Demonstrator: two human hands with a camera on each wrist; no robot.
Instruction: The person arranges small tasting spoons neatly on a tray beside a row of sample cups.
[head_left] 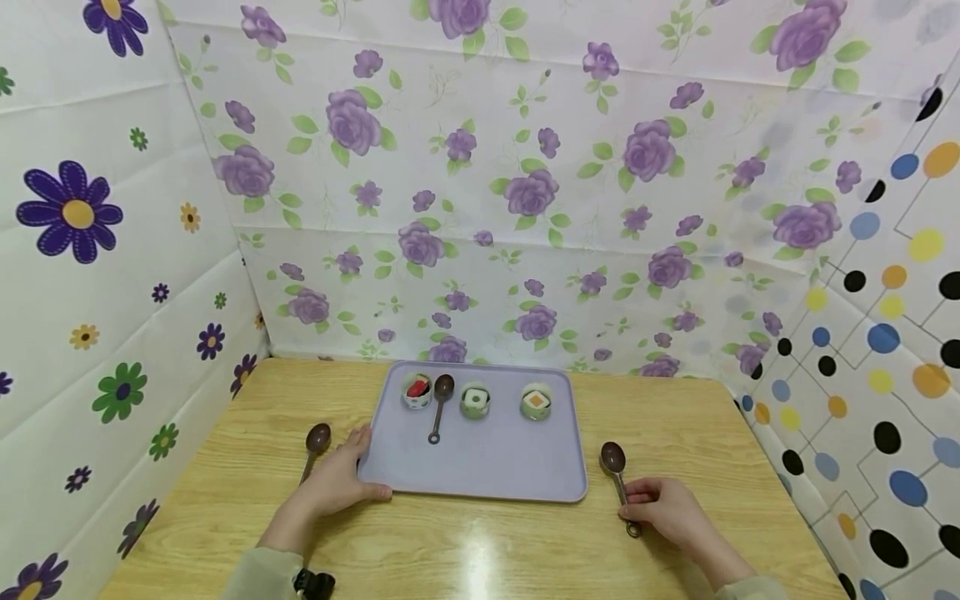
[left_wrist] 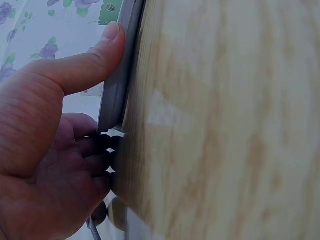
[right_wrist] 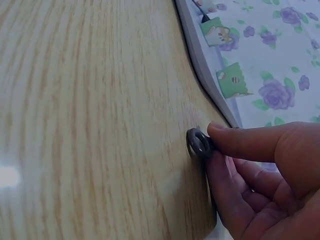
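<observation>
My left hand point(head_left: 339, 479) rests at the front left corner of a lilac tray point(head_left: 487, 471), its thumb along the front rim and its fingers by the left side. In the left wrist view the thumb lies straight against the tray's edge point(left_wrist: 116, 92). A brown spoon point(head_left: 318, 437) lies just beyond that hand, its handle partly hidden. To the tray's right, my right hand point(head_left: 671, 510) pinches the handle of another brown spoon point(head_left: 613, 458), bowl pointing away. The ring end point(right_wrist: 200, 143) of this handle sticks out past thumb and finger in the right wrist view.
On the tray stand a small cup with a red piece point(head_left: 417, 390), a cup with a white-and-green piece point(head_left: 476, 400) and a cup with an orange-centred piece point(head_left: 536, 402). A third spoon point(head_left: 441, 406) lies between the left two. Patterned cloth walls point(head_left: 525, 192) border the wooden table point(head_left: 420, 546).
</observation>
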